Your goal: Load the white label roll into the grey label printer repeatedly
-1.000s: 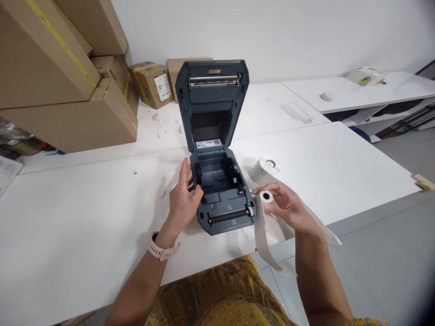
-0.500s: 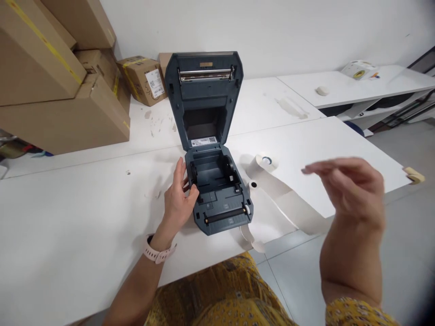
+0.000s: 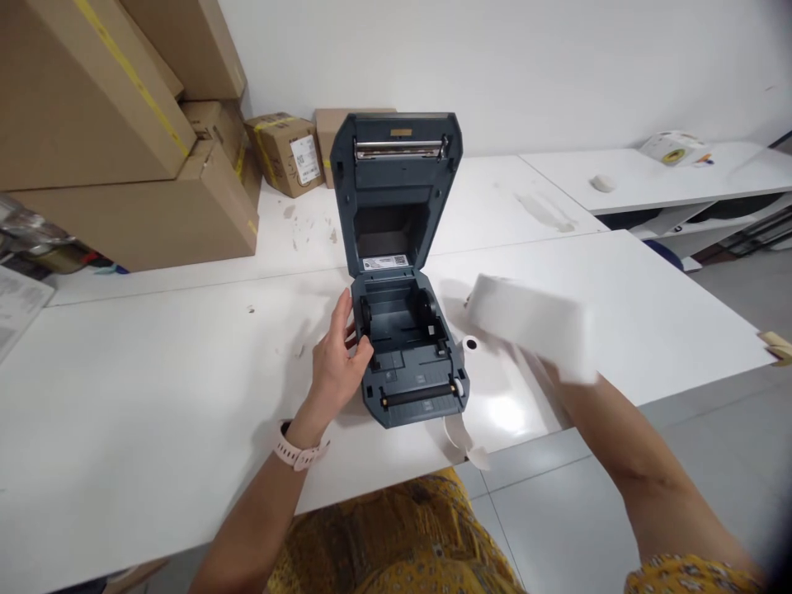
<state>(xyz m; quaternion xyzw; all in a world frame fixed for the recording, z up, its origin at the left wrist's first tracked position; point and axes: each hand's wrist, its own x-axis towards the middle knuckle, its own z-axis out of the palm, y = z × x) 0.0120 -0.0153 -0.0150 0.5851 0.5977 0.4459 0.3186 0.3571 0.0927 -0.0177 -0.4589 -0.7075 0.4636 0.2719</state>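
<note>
A dark grey label printer stands with its lid raised. Its roll compartment holds two black roll holders and no roll, and a black roller lies across the front. My left hand grips the printer's left side, thumb on the rim and fingers along the outer wall. Right of the printer, a white label roll with a loose strip is blurred by motion. My right hand is mostly hidden behind this paper and appears to hold the roll. A small white roll with a dark core sits beside the printer.
Cardboard boxes are stacked at the back left, with a smaller taped box near the wall. A curled paper strip hangs at the table's front edge. Another label roll rests on the far right surface.
My right hand has come down and left from the air to the label roll; the roll and its strip now move with it. My left hand stays on the printer. The view has shifted slightly.
</note>
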